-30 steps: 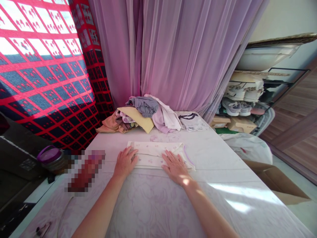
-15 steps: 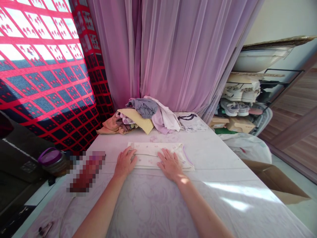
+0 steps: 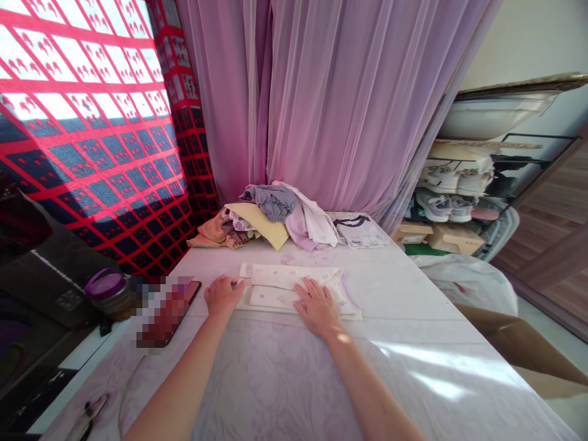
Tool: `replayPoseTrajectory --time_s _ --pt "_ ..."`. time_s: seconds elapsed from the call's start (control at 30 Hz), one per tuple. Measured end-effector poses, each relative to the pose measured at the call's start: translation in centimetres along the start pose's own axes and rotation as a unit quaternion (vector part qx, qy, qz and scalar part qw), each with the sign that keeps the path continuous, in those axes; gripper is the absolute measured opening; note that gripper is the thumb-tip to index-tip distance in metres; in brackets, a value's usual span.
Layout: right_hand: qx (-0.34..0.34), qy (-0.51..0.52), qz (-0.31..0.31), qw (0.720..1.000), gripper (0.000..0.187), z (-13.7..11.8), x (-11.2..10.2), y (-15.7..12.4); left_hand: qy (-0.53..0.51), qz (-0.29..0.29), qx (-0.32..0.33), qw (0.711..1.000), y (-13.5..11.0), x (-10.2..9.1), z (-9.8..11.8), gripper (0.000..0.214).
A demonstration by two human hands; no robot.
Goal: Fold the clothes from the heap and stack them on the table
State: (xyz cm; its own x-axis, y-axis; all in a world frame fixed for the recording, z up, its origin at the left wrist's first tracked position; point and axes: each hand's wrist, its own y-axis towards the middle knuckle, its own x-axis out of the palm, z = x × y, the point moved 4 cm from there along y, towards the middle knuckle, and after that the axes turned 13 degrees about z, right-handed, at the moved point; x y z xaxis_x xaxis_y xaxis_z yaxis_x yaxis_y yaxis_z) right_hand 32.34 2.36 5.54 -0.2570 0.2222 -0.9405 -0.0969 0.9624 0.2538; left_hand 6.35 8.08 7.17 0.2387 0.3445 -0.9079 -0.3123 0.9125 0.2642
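Note:
A folded white cloth with small purple flowers (image 3: pixel 275 288) lies flat on the table (image 3: pixel 285 367), which has a pale purple cover. My right hand (image 3: pixel 316 306) rests flat on the cloth's right half, fingers stretched out and apart. My left hand (image 3: pixel 223 295) sits at the cloth's left edge with its fingers curled around that edge. A thin purple trim shows at the cloth's right end.
A heap of loose clothes (image 3: pixel 271 217) lies at the table's far end before a purple curtain (image 3: pixel 344 104). A blurred-out flat object (image 3: pixel 168 309) and a purple-lidded jar (image 3: pixel 108 294) sit at the left. A shoe rack (image 3: pixel 459 190) and a cardboard box (image 3: pixel 519 355) stand to the right.
My left hand has slid left from on top of the cloth to its left edge and curled. My right hand stays flat on the cloth. The view shifted slightly.

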Motion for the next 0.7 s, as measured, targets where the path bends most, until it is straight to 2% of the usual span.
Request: replayPoseTrajectory --time_s 0.17,0.33,0.53,0.7 --pt "-0.007 -0.001 0.009 1.000 0.048 0.0 0.0 -0.1 0.020 -0.047 -0.023 0.998 1.1 -0.4 1.1 0.034" --pt "-0.007 0.002 0.014 1.000 0.047 0.1 0.0 -0.1 -0.005 -0.053 -0.039 0.998 1.1 -0.2 1.6 0.028" --pt "-0.009 0.018 0.018 1.000 0.047 0.0 -0.2 -0.1 -0.110 -0.095 -0.092 0.985 1.4 0.6 1.1 0.030" --pt "-0.006 0.027 0.029 0.999 0.045 0.0 -0.3 -0.2 -0.239 -0.170 -0.129 0.947 1.9 1.1 1.4 0.032"
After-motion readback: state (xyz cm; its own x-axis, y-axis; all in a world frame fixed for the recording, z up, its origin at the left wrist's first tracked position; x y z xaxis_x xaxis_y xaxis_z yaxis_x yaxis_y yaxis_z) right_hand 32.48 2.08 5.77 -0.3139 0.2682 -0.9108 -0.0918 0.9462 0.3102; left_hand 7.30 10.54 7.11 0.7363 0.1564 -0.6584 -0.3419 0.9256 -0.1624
